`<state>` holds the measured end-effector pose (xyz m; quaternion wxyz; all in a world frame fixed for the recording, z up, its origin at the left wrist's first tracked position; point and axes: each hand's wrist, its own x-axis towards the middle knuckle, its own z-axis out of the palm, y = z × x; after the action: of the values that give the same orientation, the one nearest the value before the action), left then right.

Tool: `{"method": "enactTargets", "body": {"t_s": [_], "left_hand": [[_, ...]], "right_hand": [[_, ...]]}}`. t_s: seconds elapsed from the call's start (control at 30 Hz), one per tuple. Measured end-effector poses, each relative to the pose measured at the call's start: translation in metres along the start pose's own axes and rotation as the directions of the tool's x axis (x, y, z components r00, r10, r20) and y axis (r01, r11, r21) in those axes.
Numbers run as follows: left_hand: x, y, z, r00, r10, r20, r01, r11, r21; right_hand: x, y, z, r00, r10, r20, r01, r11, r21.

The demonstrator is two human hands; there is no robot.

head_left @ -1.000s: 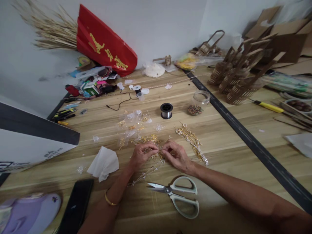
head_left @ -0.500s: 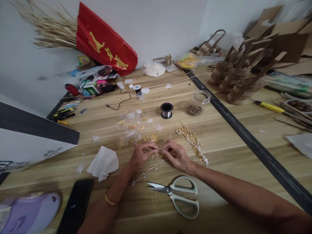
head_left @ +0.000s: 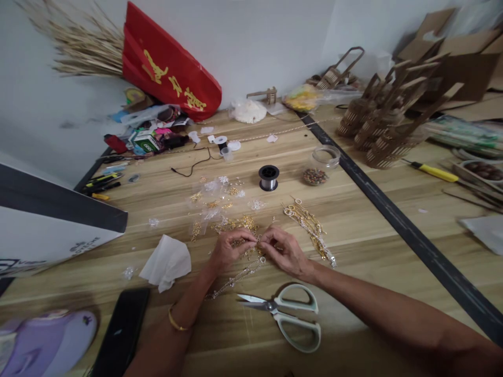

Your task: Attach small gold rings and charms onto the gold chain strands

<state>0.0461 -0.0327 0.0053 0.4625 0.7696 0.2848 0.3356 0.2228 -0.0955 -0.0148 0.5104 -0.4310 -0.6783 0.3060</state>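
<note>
Above the wood-grained tabletop [head_left: 353, 220], the left hand [head_left: 230, 248] and right hand [head_left: 288, 254] meet almost tip to tip over a scatter of small gold-coloured findings [head_left: 247, 222]. Very little has changed over the last second: both hands keep their place, though the left fingertips seem to edge slightly nearer the right ones. On each hand, thumb and forefinger are pressed together in a pinch; whatever sits between them is too small to make out. Just below them lies a silver-coloured beaded chain [head_left: 231, 283] with a ring [head_left: 263, 259] at its upper end, unmoved, as are the pale-handled scissors [head_left: 271, 306] on the near side. Beside the right hand, the chain bundle [head_left: 308, 222] also lies unchanged. Such steadiness suggests that fine fingertip work continues.
</note>
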Motion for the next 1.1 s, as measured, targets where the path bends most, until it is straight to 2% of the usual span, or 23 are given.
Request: {"method": "enactTargets", "body": {"t_s": [0.37,0.6,0.87,1.1], "left_hand": [[-0.0009,-0.0006,0.0002,1.000,-0.019,0.015,0.019,1.000,-0.004],[-0.0018,-0.0007,-0.0015,0.997,-0.072,0.022,0.072,0.997,-0.006],[-0.0026,-0.0032,-0.0030,0.993,-0.116,0.028,0.117,0.993,-0.025],[-0.0018,-0.0039,-0.0028,0.989,-0.142,0.042,0.144,0.987,-0.069]], "right_hand": [[0.0002,0.0040,0.0009,1.000,-0.021,0.021,0.020,1.000,0.013],[-0.0013,0.0018,0.0027,0.999,0.034,0.000,-0.034,0.997,0.068],[0.0009,0.0028,0.0012,0.999,-0.043,0.006,0.043,0.999,-0.001],[-0.0005,0.0007,-0.0009,0.998,-0.056,-0.020,0.056,0.998,-0.023]]}}
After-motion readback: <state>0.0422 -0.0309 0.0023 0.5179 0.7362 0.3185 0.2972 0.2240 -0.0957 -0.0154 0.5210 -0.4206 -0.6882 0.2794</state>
